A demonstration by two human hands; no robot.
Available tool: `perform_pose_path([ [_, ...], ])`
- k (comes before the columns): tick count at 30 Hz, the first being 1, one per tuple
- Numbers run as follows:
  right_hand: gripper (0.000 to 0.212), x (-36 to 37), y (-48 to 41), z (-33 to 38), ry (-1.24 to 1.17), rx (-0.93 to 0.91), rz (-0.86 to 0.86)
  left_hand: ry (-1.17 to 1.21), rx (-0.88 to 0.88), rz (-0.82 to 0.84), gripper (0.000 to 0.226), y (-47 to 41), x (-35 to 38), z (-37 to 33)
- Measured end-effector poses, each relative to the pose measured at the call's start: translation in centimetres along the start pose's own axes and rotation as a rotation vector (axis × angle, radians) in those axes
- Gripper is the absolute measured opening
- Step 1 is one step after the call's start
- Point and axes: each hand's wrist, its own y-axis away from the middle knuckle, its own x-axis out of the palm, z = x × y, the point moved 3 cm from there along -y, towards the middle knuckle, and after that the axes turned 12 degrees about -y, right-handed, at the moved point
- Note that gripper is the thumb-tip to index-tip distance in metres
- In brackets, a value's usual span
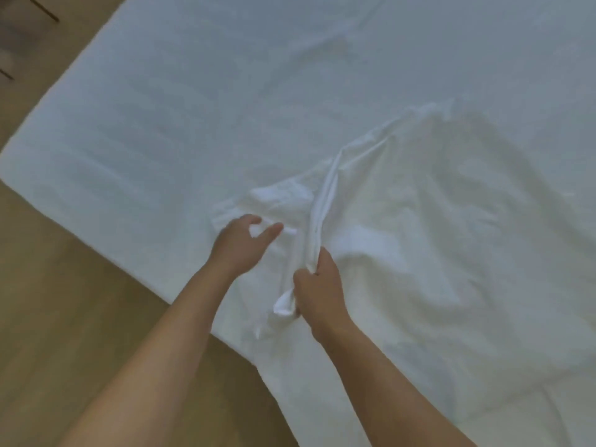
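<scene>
Near the lower middle of the frame, the right hand (319, 285) grips a bunched ridge of the loose white sheet (419, 221), its fingers (304, 280) curled tight round the gathered cloth. A short tail of fabric hangs out below the fist. From the fist the ridge runs up and to the right across the crumpled sheet, which lies spread over the lower right part of the bed (145, 124). Just left of it, the left hand (238, 243) is open, its fingers relaxed and slightly apart over a rumpled fold of the same sheet near the bed's edge. Whether its fingertips touch the cloth cannot be told through the blur. Wooden floor (64, 301) shows along the left and bottom left, and thin dark furniture legs (48, 14) stand in the upper left corner.
</scene>
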Motion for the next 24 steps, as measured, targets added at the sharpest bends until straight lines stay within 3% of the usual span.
perform_pose_path([
  [2,0.033,-0.8,-0.4,-1.1,0.077,0.064,0.182,0.359,0.017,0.401,0.071,1.4,3.9,-2.3],
  [3,0.032,-1.7,-0.7,-1.3,0.105,0.107,0.239,0.465,0.024,0.466,0.065,1.7,5.4,-3.2],
  [5,0.022,-4.8,-1.7,-0.7,0.003,0.189,0.095,0.388,0.081,0.388,0.05,1.1,7.1,-4.6],
  [7,0.008,-8.8,-3.1,0.3,-0.199,0.217,-0.202,0.012,0.145,0.194,0.045,0.8,7.6,-5.8],
  [9,0.026,-10.9,-4.8,1.8,-0.171,0.209,-0.2,-0.193,0.312,0.115,0.046,2.5,8.1,-7.6],
  [11,0.055,-11.5,-6.2,3.2,-0.054,0.231,-0.103,-0.166,0.519,0.149,0.042,5.8,8.3,-9.9],
  [12,0.057,-11.8,-6.4,3.9,-0.02,0.227,-0.109,-0.123,0.588,0.161,0.038,7.5,8.2,-11.1],
  [16,0.021,-15.9,-4.6,6.0,0.009,0.067,-0.271,-0.07,0.614,0.174,0.027,12.3,8.1,-15.6],
  [20,0.016,-25.6,2.0,7.1,-0.023,-0.098,-0.404,0.005,0.754,0.251,0.011,18.3,10.8,-22.9],
  [24,0.019,-38.9,11.2,5.6,0.004,-0.189,-0.525,-0.042,0.901,0.343,0.013,27.3,18.8,-31.5],
])
